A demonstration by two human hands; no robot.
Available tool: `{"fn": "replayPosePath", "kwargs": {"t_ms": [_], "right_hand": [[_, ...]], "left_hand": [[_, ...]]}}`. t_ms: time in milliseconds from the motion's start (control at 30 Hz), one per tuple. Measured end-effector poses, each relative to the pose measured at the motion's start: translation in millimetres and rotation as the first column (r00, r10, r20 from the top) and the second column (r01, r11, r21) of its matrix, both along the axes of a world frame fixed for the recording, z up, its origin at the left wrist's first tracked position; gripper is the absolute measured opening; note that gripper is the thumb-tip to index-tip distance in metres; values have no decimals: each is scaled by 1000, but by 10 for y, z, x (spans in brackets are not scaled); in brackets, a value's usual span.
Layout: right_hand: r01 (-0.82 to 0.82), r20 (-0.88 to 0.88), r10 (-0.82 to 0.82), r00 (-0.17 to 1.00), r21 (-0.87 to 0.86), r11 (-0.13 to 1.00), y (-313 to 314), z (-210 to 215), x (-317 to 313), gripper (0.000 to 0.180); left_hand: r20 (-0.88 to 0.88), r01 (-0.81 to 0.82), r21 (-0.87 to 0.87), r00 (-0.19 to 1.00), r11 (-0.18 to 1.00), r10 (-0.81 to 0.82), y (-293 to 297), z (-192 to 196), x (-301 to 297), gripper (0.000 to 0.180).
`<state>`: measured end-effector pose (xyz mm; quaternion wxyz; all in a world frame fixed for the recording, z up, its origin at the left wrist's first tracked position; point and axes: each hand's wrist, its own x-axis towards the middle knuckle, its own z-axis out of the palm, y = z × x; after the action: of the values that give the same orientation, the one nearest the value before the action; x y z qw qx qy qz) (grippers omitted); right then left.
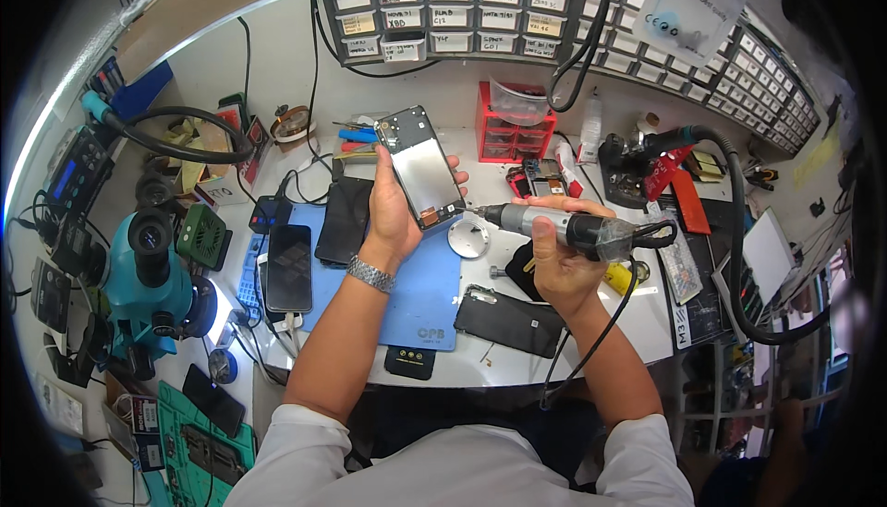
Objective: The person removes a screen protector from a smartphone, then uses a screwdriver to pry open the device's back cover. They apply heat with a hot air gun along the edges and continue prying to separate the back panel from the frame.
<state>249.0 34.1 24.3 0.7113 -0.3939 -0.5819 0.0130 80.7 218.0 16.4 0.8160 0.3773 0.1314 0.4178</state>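
Likely for steadiness, left hand point(395, 219) clasps phone frame point(418, 175) edgewise, thumb opposite fingers; right hand point(567, 267) grips corded tool point(584, 232), tip point(475, 211) ahead of fingers near frame.

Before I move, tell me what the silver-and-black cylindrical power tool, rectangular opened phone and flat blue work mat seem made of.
Power tool: satin metal barrel, probably, from its soft grey sheen; dark rear possibly plastic.
Opened phone: smooth silvery plate, likely metal by its pale sheen; black surround may be plastic.
Blue mat: matte, likely rubber or silicone, given its dull surface.
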Motion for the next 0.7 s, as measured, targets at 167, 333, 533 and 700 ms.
{"fn": "replayPosePath", "kwargs": {"t_ms": [167, 333, 533, 700], "right_hand": [[-63, -61, 62, 996, -14, 998, 16, -37, -66, 45], [-58, -90, 54, 994, -43, 997, -11, -60, -97, 47], [23, 22, -22, 1000, -37, 999, 28, -136, -122, 51], [78, 146, -64, 987, -87, 993, -7, -80, -170, 48]], "left_hand": [[-34, -38, 4, 999, 999, 39, -21, -6, -7, 86], [-58, -47, -9, 997, 999, 46, -67, 23, 27, 86], [-85, -73, 42, 993, 996, 77, -70, -19, 40, 86], [-133, -96, 78, 985, 992, 106, -82, -23, 50, 86]]}}
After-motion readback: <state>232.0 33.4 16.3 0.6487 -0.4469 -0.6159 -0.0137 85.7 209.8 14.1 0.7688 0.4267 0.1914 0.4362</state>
